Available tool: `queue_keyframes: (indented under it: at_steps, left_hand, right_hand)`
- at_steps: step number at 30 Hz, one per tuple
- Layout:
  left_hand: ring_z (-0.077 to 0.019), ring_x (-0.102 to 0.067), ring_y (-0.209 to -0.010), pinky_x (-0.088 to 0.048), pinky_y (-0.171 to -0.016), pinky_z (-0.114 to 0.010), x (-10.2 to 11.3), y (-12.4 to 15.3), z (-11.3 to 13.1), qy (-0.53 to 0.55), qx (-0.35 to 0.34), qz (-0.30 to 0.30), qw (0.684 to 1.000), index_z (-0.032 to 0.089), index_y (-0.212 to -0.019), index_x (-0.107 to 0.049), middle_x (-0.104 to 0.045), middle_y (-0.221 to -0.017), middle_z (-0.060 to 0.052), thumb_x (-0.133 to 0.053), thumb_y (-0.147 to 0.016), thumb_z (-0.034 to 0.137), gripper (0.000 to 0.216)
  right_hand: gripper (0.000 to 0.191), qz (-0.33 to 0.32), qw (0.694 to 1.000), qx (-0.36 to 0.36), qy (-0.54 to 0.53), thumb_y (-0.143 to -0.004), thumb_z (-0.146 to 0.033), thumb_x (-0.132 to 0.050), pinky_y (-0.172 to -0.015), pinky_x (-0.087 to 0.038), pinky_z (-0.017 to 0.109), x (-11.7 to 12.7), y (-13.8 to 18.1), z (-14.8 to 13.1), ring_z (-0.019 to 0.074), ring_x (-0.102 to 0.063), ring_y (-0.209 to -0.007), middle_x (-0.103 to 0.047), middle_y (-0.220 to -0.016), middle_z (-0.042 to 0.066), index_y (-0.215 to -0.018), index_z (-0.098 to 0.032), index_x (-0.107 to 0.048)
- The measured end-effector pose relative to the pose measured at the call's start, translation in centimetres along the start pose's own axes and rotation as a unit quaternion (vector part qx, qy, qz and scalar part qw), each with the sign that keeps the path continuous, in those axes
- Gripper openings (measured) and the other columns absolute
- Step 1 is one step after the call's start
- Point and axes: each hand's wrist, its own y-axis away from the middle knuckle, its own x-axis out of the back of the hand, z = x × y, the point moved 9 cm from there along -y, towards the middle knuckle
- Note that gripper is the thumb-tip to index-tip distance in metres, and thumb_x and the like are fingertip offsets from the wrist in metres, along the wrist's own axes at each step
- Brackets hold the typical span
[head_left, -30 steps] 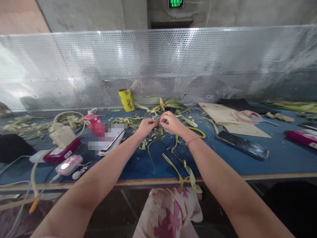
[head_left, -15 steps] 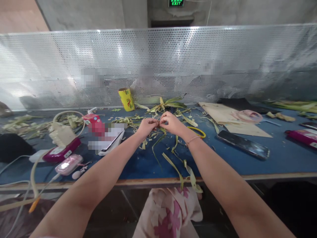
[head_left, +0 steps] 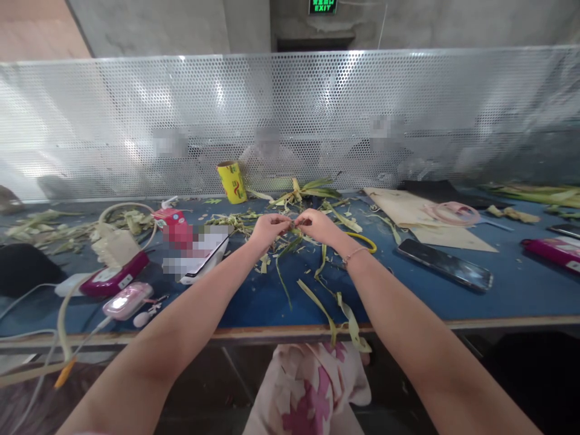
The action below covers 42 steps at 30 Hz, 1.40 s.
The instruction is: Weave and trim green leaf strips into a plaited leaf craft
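Over the middle of the table, my left hand (head_left: 269, 231) and my right hand (head_left: 321, 226) face each other, thumbs and fingertips pinched together. Between them they hold the end of a thin green leaf strip (head_left: 279, 269), which trails down towards the blue table top. The exact spot gripped is small and partly hidden by the fingers. Shredded leaf scraps (head_left: 264, 263) lie under and around both hands. Nearer the front edge are a longer leaf strip (head_left: 317, 302) and a curled pale strip (head_left: 351, 320) hanging over the edge.
Right of my arms are a black phone (head_left: 446, 264), brown paper (head_left: 399, 208) and a yellow ring (head_left: 369, 243). To the left lie a white-edged device (head_left: 203, 260), a red carton (head_left: 171, 225), a pink case (head_left: 127, 301) and cables. A yellow roll (head_left: 232, 182) stands by the perforated screen (head_left: 290, 90).
My fingertips have moved slightly apart, the right hand shifting a little to the right and lower. The hanging leaf strip has swung slightly. Objects on the table stay where they were.
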Motion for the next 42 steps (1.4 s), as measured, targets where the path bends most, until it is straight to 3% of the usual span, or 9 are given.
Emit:
queue_keyframes:
  at_steps: [5,9,17,24,28,33,35,38,42]
  left_hand:
    - [-0.0088,-0.052,-0.053,-0.042,-0.054,-0.022,0.2,0.1,0.5,-0.012,-0.008,0.013,1.000,0.014,-0.066,-0.065,-0.061,-0.058,-0.001,-0.070,-0.057,0.024,0.014]
    - [-0.0086,-0.051,-0.053,-0.040,-0.052,-0.021,0.2,0.1,1.5,-0.064,-0.058,0.007,0.996,0.014,-0.070,-0.066,-0.061,-0.059,0.000,-0.068,-0.060,0.025,0.014]
    - [-0.0117,-0.057,-0.063,-0.044,-0.058,-0.023,0.1,0.9,3.6,-0.179,-0.164,0.004,0.970,0.015,-0.075,-0.068,-0.066,-0.069,-0.003,-0.062,-0.067,0.025,0.013]
    - [-0.0140,-0.059,-0.066,-0.044,-0.059,-0.024,0.2,1.0,3.5,-0.163,-0.171,0.019,0.971,0.017,-0.073,-0.070,-0.068,-0.073,-0.005,-0.064,-0.066,0.027,0.014]
    - [-0.0140,-0.058,-0.066,-0.044,-0.061,-0.024,0.4,0.9,3.2,-0.132,-0.154,0.025,0.979,0.017,-0.072,-0.070,-0.067,-0.072,-0.004,-0.067,-0.064,0.026,0.012]
    - [-0.0118,-0.053,-0.060,-0.041,-0.060,-0.025,0.4,0.7,2.9,-0.098,-0.125,0.022,0.987,0.015,-0.067,-0.067,-0.062,-0.064,-0.002,-0.066,-0.065,0.028,0.013]
    - [-0.0109,-0.051,-0.060,-0.040,-0.061,-0.025,0.3,0.7,2.5,-0.058,-0.112,0.015,0.992,0.015,-0.067,-0.065,-0.060,-0.063,-0.001,-0.066,-0.065,0.031,0.017]
    - [-0.0094,-0.049,-0.059,-0.040,-0.062,-0.024,0.4,0.5,1.9,0.020,-0.095,0.012,0.995,0.015,-0.066,-0.060,-0.056,-0.061,0.001,-0.067,-0.065,0.033,0.019]
    - [-0.0078,-0.046,-0.054,-0.038,-0.057,-0.023,1.6,0.0,0.5,0.106,-0.048,0.072,0.991,0.014,-0.061,-0.055,-0.053,-0.058,0.001,-0.067,-0.063,0.028,0.018]
  right_hand:
    - [0.020,-0.047,0.993,-0.040,-0.105,-0.071,-0.030,-0.060,-0.059,-0.040,0.024,-1.3,-0.2,1.9,0.0094,-0.049,-0.058,-0.059,-0.068,0.002,-0.081,-0.014,-0.067]
    - [0.028,-0.061,0.978,-0.074,-0.184,-0.068,-0.039,-0.063,-0.055,-0.039,0.023,-2.0,-0.2,2.9,0.0085,-0.045,-0.055,-0.058,-0.065,0.001,-0.083,-0.015,-0.067]
    - [0.034,-0.047,0.965,-0.095,-0.239,-0.061,-0.045,-0.068,-0.055,-0.038,0.023,-1.8,0.1,2.2,0.0079,-0.042,-0.053,-0.055,-0.061,0.000,-0.078,-0.014,-0.068]
    - [0.030,-0.063,0.979,-0.038,-0.192,-0.068,-0.038,-0.059,-0.055,-0.037,0.023,-2.1,-0.1,1.7,0.0083,-0.042,-0.055,-0.057,-0.065,0.000,-0.083,-0.013,-0.067]
    - [0.023,-0.033,0.990,0.001,-0.137,-0.070,-0.033,-0.056,-0.060,-0.039,0.025,-1.4,-0.2,1.0,0.0112,-0.047,-0.061,-0.058,-0.071,0.002,-0.078,-0.013,-0.064]
    - [0.004,0.026,0.991,0.128,0.001,-0.070,-0.017,-0.052,-0.071,-0.039,0.026,0.1,0.5,-2.3,0.0137,-0.048,-0.072,-0.051,-0.078,0.003,-0.070,-0.016,-0.055]
    - [0.008,0.021,0.986,0.162,0.043,-0.072,-0.012,-0.046,-0.071,-0.038,0.026,0.0,0.9,-3.3,0.0139,-0.046,-0.073,-0.047,-0.077,0.003,-0.067,-0.017,-0.051]
    - [0.014,0.008,0.983,0.170,0.074,-0.076,-0.013,-0.041,-0.070,-0.036,0.026,-0.4,1.3,-4.0,0.0131,-0.045,-0.070,-0.044,-0.078,0.003,-0.064,-0.017,-0.046]
    - [0.017,-0.012,0.985,0.146,0.088,-0.076,-0.016,-0.043,-0.065,-0.033,0.025,-0.8,1.2,-4.0,0.0114,-0.041,-0.064,-0.043,-0.072,0.001,-0.059,-0.017,-0.044]
